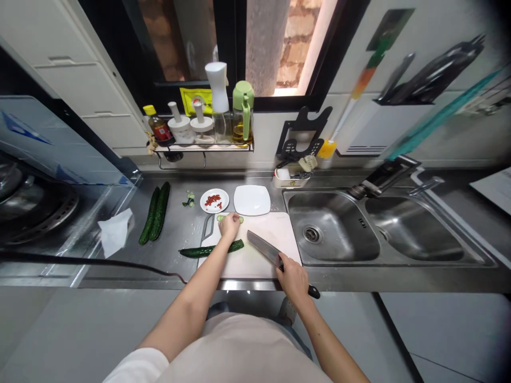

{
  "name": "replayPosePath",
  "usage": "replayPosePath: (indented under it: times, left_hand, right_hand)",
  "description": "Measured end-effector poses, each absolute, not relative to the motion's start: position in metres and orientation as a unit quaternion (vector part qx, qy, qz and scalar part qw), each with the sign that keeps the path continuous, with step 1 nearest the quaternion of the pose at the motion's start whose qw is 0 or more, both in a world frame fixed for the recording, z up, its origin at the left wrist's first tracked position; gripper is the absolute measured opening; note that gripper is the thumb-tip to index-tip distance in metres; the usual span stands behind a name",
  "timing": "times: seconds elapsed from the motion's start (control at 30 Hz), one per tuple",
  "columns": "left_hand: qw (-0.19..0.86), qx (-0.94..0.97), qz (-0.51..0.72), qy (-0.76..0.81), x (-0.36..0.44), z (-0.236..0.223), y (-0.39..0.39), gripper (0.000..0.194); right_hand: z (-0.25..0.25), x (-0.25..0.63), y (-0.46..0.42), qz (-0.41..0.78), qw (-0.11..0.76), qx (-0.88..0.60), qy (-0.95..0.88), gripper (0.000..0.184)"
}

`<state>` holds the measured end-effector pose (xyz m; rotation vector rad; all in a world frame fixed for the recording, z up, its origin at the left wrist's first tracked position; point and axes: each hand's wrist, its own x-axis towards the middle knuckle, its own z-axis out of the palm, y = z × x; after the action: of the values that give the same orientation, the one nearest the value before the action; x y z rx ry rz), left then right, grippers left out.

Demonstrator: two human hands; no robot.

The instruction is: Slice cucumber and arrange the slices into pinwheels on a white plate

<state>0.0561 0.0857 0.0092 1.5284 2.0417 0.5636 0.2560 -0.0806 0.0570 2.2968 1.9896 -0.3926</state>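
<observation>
- Head view: my left hand (229, 227), fingers half-curled, at cut cucumber slices (220, 218); grip unclear.
- My right hand (294, 277) grips knife (263, 247).
- Below left hand: long cucumber piece (199, 251), unsliced.
- Left of it: two whole cucumbers (159, 213), uncut.

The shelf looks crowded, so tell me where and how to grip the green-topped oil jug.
Probably best by its green handle, from the front: the oil jug stands upright with that handle facing the person, and the spray bottle crowds its left.

No text can be read (the red bottle label (162, 132) is too small)
</observation>
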Motion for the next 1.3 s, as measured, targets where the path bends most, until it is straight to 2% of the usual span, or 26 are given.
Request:
replayPosePath:
  times: [0.4,0.83,1.1,1.3]
  left_hand:
    - [0.209,0.604,0.152,0.754,0.06,0.006,0.096,0.025]
    - [0.178,0.631,0.12,0.745,0.061,0.007,0.095,0.026]
    - [0.17,0.639,0.119,0.741,0.064,0.012,0.092,0.028]
    - [0.202,0.611,0.165,0.747,0.055,0.024,0.084,0.024]
  right_hand:
    - [0.06,0.256,-0.078,-0.142,0.035,0.754,0.64,0.034]
    - [0.062,0.254,-0.077,-0.15,0.041,0.755,0.637,0.037]
    - [0.066,0.255,-0.077,-0.154,0.036,0.759,0.632,0.038]
    - [0.061,0.257,-0.078,-0.161,0.032,0.76,0.629,0.039]
